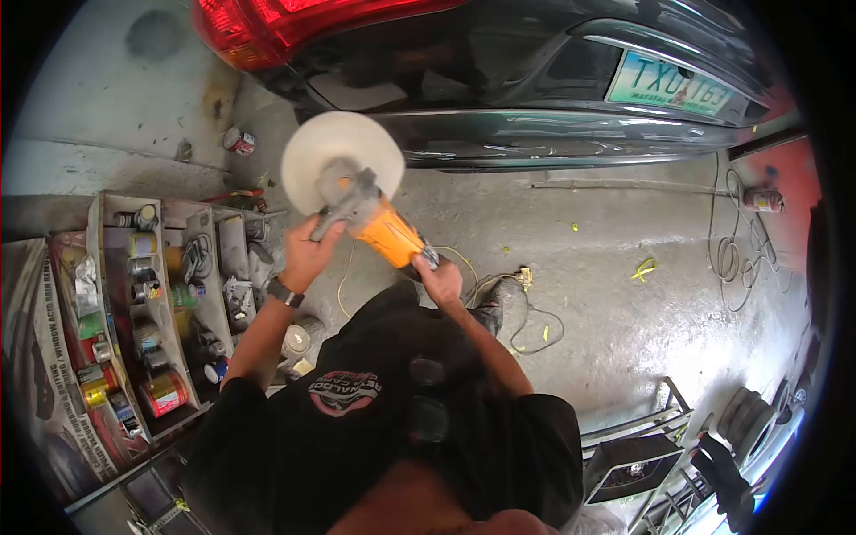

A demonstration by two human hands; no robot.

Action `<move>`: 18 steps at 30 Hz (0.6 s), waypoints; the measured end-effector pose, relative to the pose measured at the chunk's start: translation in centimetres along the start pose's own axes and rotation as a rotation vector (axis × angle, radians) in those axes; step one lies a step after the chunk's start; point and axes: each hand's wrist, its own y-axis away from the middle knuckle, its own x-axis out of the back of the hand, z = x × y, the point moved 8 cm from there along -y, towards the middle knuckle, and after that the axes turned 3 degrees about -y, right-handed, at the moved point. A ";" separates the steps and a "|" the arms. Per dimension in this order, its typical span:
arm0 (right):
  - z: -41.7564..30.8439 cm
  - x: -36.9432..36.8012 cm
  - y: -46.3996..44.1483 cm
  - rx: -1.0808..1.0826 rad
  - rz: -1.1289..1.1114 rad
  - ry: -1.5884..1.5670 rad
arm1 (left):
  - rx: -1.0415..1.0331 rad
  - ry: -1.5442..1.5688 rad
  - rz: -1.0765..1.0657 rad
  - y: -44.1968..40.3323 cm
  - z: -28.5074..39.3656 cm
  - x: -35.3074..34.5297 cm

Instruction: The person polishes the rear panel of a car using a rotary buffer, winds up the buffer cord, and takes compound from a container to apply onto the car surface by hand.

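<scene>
An orange and grey power polisher [389,234] is held out in front of my body, with a round white buffing pad [357,134] on its head. The pad overlaps the lower corner of a dark car's rear bumper [535,134]; whether it touches the paint I cannot tell. Closed around the handle by the polisher's head is my left hand [312,248], a dark watch on the wrist. My right hand [439,280] grips the rear end of the tool. A yellowish cord [459,257] runs across the floor near the tool's back end.
At left stands a wooden shelf [169,294] packed with cans and bottles. A can [239,141] lies by the wall. Hoses [731,241] coil at far right. A work lamp [633,468] and metal frame sit lower right. A red tail light [267,36] is above the pad.
</scene>
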 end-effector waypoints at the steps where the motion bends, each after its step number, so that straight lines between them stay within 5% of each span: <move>1: -0.9 -0.3 -0.1 0.010 -0.013 0.025 | 0.005 -0.026 0.020 0.1 -1.0 0.8; 8: 3.1 3.9 0.3 0.046 0.069 -0.084 | -0.105 -0.050 -0.018 -0.1 3.3 -3.4; 15: 10.4 14.6 2.0 0.105 0.289 -0.477 | -0.354 -0.083 -0.206 -3.0 17.7 -15.2; 18: 15.7 18.1 0.8 -0.030 0.328 -0.507 | -0.381 -0.084 -0.258 -4.1 22.0 -20.4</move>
